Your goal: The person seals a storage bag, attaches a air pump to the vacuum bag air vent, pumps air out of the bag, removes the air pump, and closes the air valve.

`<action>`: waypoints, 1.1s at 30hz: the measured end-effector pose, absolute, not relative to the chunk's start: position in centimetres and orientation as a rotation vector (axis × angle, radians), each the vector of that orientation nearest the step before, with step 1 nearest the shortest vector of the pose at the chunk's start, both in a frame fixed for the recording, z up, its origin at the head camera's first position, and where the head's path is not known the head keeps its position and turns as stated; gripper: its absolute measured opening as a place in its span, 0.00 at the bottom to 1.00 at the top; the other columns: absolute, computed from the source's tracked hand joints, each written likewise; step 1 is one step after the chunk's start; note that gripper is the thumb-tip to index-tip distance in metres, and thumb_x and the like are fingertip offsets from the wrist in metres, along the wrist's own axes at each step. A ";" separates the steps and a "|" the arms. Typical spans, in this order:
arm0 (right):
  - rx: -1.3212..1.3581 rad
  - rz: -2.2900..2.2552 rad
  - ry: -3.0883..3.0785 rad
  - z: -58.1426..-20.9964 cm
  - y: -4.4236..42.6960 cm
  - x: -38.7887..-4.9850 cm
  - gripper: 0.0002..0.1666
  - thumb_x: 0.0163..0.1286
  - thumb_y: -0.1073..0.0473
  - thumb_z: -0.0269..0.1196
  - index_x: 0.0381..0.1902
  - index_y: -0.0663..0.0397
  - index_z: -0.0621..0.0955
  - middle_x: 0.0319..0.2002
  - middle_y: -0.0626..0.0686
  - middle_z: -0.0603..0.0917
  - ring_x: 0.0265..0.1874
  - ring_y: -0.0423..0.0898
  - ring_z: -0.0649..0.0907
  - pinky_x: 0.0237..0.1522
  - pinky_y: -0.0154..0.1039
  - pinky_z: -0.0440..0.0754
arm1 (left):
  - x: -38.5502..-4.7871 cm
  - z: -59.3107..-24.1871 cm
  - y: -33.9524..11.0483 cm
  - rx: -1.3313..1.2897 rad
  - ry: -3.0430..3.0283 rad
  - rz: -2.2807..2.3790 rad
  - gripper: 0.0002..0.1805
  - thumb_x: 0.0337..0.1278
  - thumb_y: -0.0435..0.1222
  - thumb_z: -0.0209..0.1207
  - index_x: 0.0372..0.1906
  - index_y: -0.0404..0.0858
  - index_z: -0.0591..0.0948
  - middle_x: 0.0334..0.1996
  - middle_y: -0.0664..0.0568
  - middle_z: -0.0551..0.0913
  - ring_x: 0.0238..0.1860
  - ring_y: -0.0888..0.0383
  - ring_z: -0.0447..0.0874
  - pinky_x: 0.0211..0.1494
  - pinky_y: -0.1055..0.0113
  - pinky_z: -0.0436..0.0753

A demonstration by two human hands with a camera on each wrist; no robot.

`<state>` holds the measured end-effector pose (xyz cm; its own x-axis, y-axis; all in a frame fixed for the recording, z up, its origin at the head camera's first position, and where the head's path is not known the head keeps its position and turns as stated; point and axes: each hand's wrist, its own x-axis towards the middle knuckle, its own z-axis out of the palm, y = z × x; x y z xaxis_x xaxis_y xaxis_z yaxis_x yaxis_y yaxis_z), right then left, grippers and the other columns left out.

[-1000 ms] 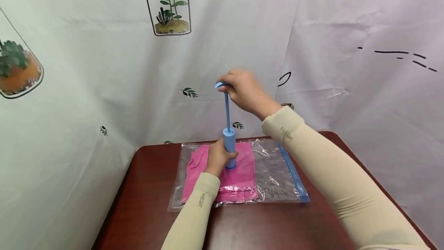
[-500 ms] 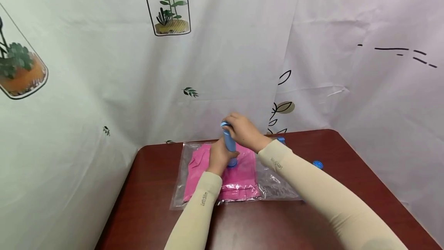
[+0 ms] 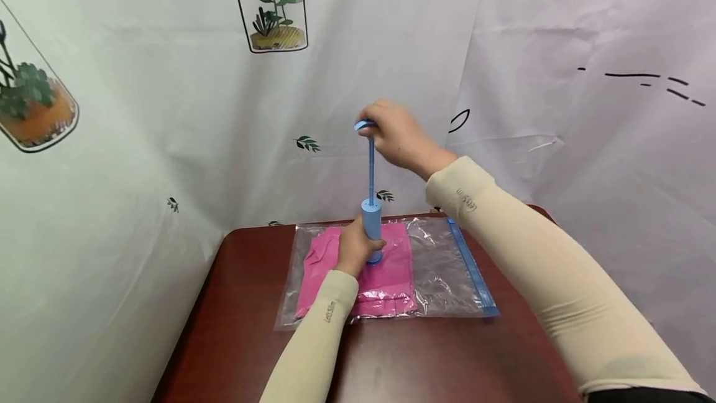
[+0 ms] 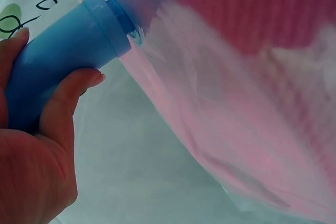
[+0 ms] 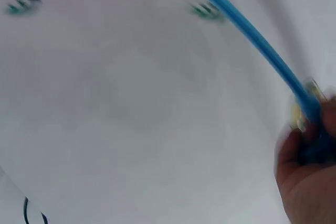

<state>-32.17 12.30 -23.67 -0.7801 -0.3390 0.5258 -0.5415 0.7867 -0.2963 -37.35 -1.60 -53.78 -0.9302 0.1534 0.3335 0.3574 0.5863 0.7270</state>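
A blue hand pump stands upright on a clear plastic storage bag that lies flat with folded pink cloth inside. My left hand grips the pump's barrel; in the left wrist view its thumb and fingers wrap the barrel, whose lower end meets the bag. High above, my right hand holds the pump's handle, and the thin rod is drawn far out. The right wrist view shows the rod running up to that hand, slightly blurred.
The bag has a blue zip strip along its right side. Beneath lies a reddish-brown table, its back edge close to a hanging white cloth printed with plants. In the head view my right forearm covers part of the table's right side.
My right hand pushed the handle down to the barrel half a second ago and has since pulled it up again, drawing out the rod. My left hand stays on the barrel.
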 end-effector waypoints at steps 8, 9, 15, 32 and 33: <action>0.734 0.566 -2.502 -29.3 12.0 -32.3 0.13 0.85 0.62 0.67 0.58 0.66 0.88 0.52 0.63 0.91 0.54 0.60 0.90 0.63 0.53 0.90 | -38.0 -54.5 -1.8 -0.440 -2.571 -1.231 0.32 0.38 0.39 0.90 0.53 0.41 0.88 0.46 0.42 0.97 0.48 0.42 0.97 0.57 0.44 0.93; 0.741 0.564 -2.528 -30.6 11.9 -32.4 0.14 0.85 0.61 0.67 0.58 0.66 0.89 0.52 0.63 0.92 0.54 0.59 0.90 0.62 0.53 0.91 | -38.9 -55.5 -1.8 -0.446 -2.561 -1.224 0.34 0.37 0.40 0.91 0.54 0.43 0.88 0.45 0.44 0.97 0.46 0.43 0.97 0.55 0.44 0.93; 0.723 0.626 -2.564 -37.1 12.0 -32.6 0.14 0.84 0.58 0.70 0.57 0.64 0.90 0.50 0.60 0.92 0.52 0.57 0.92 0.59 0.52 0.93 | -40.9 -57.8 -2.1 -0.493 -2.586 -1.105 0.40 0.40 0.50 0.90 0.63 0.48 0.87 0.49 0.51 0.97 0.50 0.49 0.97 0.55 0.50 0.93; 0.667 0.655 -2.463 -23.8 12.1 -31.9 0.12 0.86 0.61 0.66 0.57 0.64 0.87 0.55 0.62 0.91 0.58 0.59 0.89 0.66 0.52 0.88 | -39.0 -56.1 -1.4 -0.387 -2.612 -1.207 0.31 0.39 0.41 0.91 0.51 0.44 0.87 0.46 0.45 0.97 0.48 0.44 0.96 0.58 0.45 0.93; 0.668 0.651 -2.452 -23.6 12.1 -31.8 0.11 0.86 0.61 0.66 0.57 0.64 0.88 0.55 0.62 0.90 0.57 0.59 0.88 0.66 0.52 0.87 | -38.9 -55.9 -1.4 -0.384 -2.609 -1.222 0.31 0.39 0.40 0.92 0.51 0.44 0.87 0.46 0.45 0.97 0.48 0.43 0.96 0.58 0.45 0.93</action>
<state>-31.81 12.15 -23.61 -0.7473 -0.3219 0.5813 -0.5679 0.7636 -0.3073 -38.94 -1.38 -55.93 -0.9380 0.1362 0.3189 0.3321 0.6170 0.7134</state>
